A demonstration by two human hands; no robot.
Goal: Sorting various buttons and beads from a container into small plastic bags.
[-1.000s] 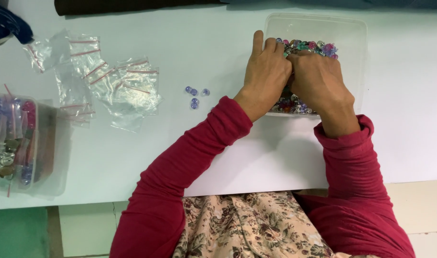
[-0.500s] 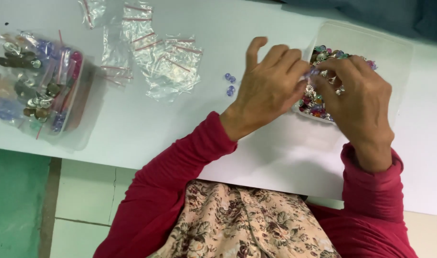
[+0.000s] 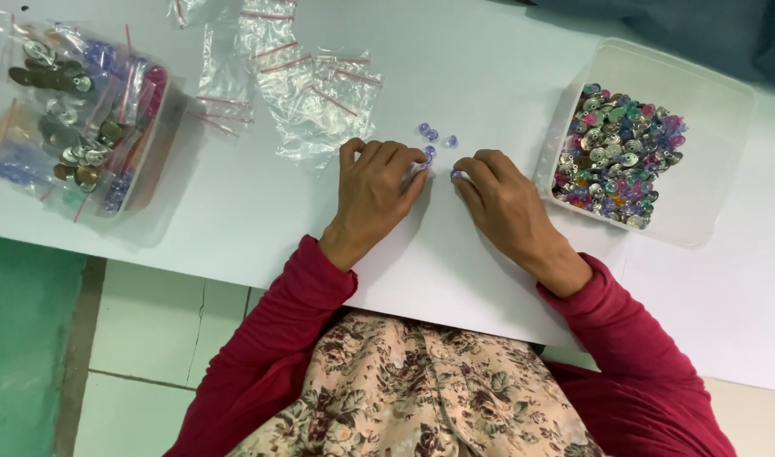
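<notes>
Both hands rest palm-down on the white tabletop [image 3: 235,211], side by side and just apart. The left hand [image 3: 375,190] has its fingers curled loosely, the tips meeting a small pale blue bead-like piece [image 3: 429,153] at the forefinger; whether it is pinched or only touched is hard to tell, since the fingertips cover most of it. The right hand [image 3: 510,203] lies with fingers bent, its forefinger tip on another small blue piece [image 3: 457,175] that seems pressed to the tabletop rather than lifted. Just beyond the fingertips lie three more small blue translucent pieces [image 3: 434,135], loose and close together. To the right of the right hand stands a clear square plastic tub [image 3: 709,195] holding a heap of mixed silver, pink, purple and green snap-like pieces [image 3: 617,156] (gathered toward its left side). Beyond the left hand lies a scatter of small clear zip bags with red seal strips [image 3: 307,93]. Far left sits another clear plastic container [image 3: 154,182] filled with bagged pieces.
</notes>
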